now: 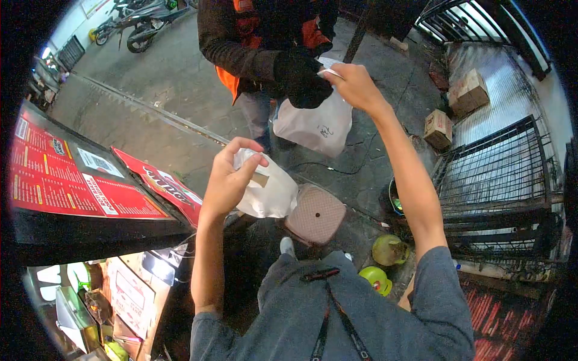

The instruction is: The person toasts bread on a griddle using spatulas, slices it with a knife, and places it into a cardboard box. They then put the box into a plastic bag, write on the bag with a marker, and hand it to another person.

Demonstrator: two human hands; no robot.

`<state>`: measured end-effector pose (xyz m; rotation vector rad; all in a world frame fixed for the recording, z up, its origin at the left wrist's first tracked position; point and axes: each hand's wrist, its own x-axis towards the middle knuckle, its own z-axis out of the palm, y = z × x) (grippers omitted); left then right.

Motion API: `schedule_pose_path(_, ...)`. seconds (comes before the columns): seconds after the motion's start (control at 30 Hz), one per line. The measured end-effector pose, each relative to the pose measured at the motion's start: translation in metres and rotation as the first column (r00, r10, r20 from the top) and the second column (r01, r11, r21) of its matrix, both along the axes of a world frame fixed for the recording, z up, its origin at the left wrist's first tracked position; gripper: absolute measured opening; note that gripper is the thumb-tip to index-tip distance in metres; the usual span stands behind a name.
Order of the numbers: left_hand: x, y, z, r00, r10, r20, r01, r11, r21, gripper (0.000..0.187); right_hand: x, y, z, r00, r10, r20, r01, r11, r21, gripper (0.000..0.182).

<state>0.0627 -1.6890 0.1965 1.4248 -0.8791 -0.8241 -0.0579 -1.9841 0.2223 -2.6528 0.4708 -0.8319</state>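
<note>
My left hand (pixel 232 174) is closed, its fingers curled at the top of a white plastic bag (pixel 274 195) that hangs beside the pink stool (pixel 319 216). My right hand (pixel 355 87) reaches forward, thumb and fingers pinched on a small white slip (pixel 330 72); whether it is loose paper or part of a bag cannot be made out. Close against it is the black-gloved hand (pixel 304 81) of a person facing me. Below that glove hangs a second white bag (pixel 316 126) with dark handwriting on it.
Red menu boards (pixel 72 168) line the counter at left. Cardboard boxes (pixel 468 93) and a wire rack (pixel 494 174) stand at right. A green gas cylinder (pixel 390 249) is on the floor near my feet. A motorbike (pixel 144 27) is parked far back.
</note>
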Motion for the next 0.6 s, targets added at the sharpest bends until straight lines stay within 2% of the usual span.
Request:
schedule_pose_path(0.2, -0.006, 0.004, -0.001, 1.000, -0.027, -0.007, 0.028, 0.999, 0.034, 0.016, 0.019, -0.006, -0.006, 0.997, -0.082, 0.016, 0.082, 0.997, 0.015, 0.022)
schedule_pose_path(0.3, -0.009, 0.005, -0.002, 1.000, -0.007, -0.014, 0.008, 0.999, 0.037, 0.015, 0.022, -0.005, -0.004, 0.983, -0.154, 0.105, 0.134, 0.974, 0.181, 0.022)
schedule_pose_path(0.43, -0.012, 0.008, 0.001, 0.998, 0.005, -0.057, -0.002, 0.999, 0.046, 0.012, 0.017, -0.014, -0.017, 0.962, -0.193, 0.195, 0.099, 0.907, 0.409, 0.020)
schedule_pose_path(0.5, -0.013, 0.009, 0.005, 0.998, 0.014, -0.060, -0.011, 0.998, 0.059, 0.012, 0.015, -0.021, -0.023, 0.933, -0.234, 0.274, 0.060, 0.851, 0.522, 0.019)
schedule_pose_path(0.6, -0.013, 0.009, 0.003, 0.997, 0.023, -0.079, -0.017, 0.997, 0.073, 0.012, 0.006, -0.015, -0.014, 0.901, -0.223, 0.371, -0.131, 0.676, 0.725, 0.016)
